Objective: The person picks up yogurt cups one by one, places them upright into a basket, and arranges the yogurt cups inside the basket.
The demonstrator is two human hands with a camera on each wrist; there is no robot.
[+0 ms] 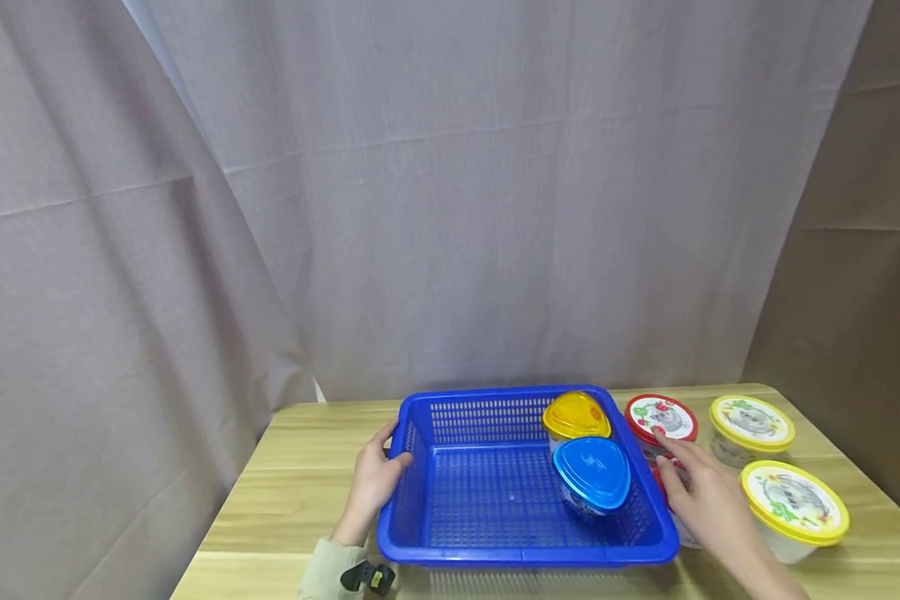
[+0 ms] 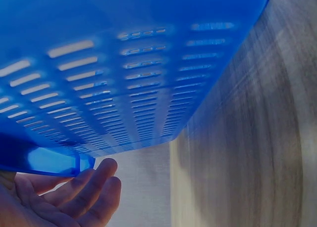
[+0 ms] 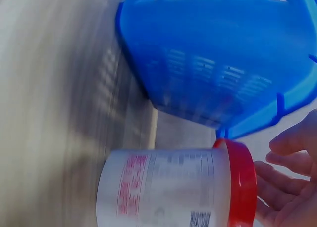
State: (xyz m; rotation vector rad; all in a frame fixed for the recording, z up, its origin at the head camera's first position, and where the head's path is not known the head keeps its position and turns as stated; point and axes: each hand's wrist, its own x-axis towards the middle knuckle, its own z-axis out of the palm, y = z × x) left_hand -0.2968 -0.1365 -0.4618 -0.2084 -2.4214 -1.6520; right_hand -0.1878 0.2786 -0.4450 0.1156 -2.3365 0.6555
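A blue perforated plastic basket (image 1: 528, 557) stands on the table. My left hand (image 1: 375, 475) grips its left rim, thumb over the inside and fingers curled under the edge in the left wrist view. Inside the basket, on the right, sit a yellow-lidded tub (image 1: 574, 415) and a blue-lidded tub (image 1: 592, 472). Just beyond the right rim, my right hand (image 1: 708, 500) hovers with loosely extended fingers above a red-lidded tub (image 3: 168, 187), partly hidden by the hand in the head view. Another red-lidded tub (image 1: 663, 418) stands behind it, near the fingertips.
Two yellow-lidded tubs, one farther back (image 1: 752, 423) and one nearer (image 1: 795, 502), stand right of the right hand. The wooden table (image 1: 300, 467) extends left of the basket. A grey curtain (image 1: 457, 250) hangs behind the table's back edge.
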